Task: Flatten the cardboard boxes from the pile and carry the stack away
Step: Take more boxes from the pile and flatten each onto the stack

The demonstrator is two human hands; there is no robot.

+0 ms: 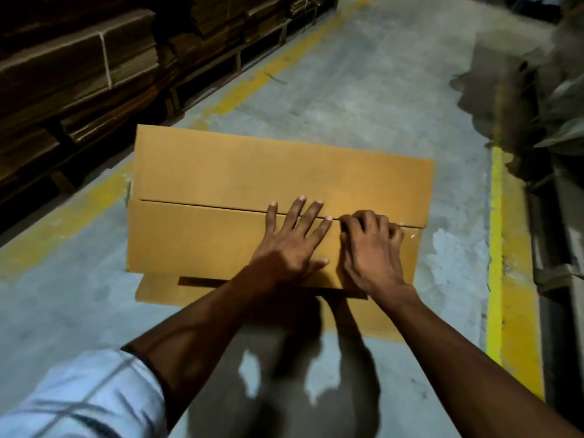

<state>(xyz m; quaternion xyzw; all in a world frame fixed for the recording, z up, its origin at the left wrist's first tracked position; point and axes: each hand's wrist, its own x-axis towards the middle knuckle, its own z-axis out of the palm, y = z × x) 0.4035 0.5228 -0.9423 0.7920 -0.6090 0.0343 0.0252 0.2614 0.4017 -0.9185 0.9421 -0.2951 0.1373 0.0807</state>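
- My left hand [292, 240] lies flat on the cardboard box [278, 184], fingers spread straight across the seam between its top flaps.
- My right hand [371, 248] sits just beside it, fingers curled at the seam, seemingly pinching clear tape [410, 230]; I cannot tell for sure.
- The box stands on a flattened cardboard sheet [158, 290] on the concrete floor [363, 90], between yellow floor lines [501, 248].
- Bundled cardboard stacks [79, 67] stand at my left.

The room is dim, lit from above and behind the person. The cardboard box [252, 184] glows warm and sharp, arms cast dark shadows on the concrete floor [363, 90], the right edge smears with blur, and straight lines bow outward.
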